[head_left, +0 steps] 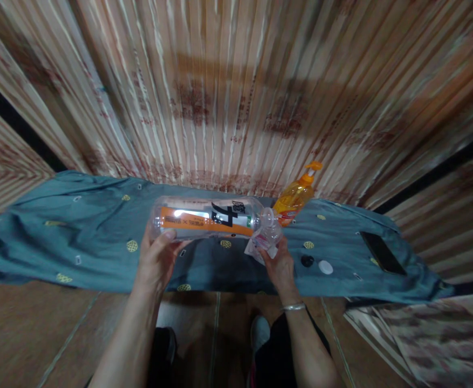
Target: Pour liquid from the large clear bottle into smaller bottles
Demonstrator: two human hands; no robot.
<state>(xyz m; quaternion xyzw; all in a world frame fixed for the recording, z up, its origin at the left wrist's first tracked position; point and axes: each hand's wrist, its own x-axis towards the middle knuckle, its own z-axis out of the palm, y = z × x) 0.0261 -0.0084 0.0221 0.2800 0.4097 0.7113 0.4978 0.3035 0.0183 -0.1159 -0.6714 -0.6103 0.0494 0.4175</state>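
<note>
Altogether two hands (158, 257), one orange-labelled bottle (193, 220).

Silver bracelet (294, 307) on right wrist (289, 294), black trousers (275, 345), pale shoe (260, 331).

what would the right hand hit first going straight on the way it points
Past the clear plastic piece it holds, the right hand would probably meet the orange-labelled plastic bottle first, near its neck, though depth is unclear.
</note>
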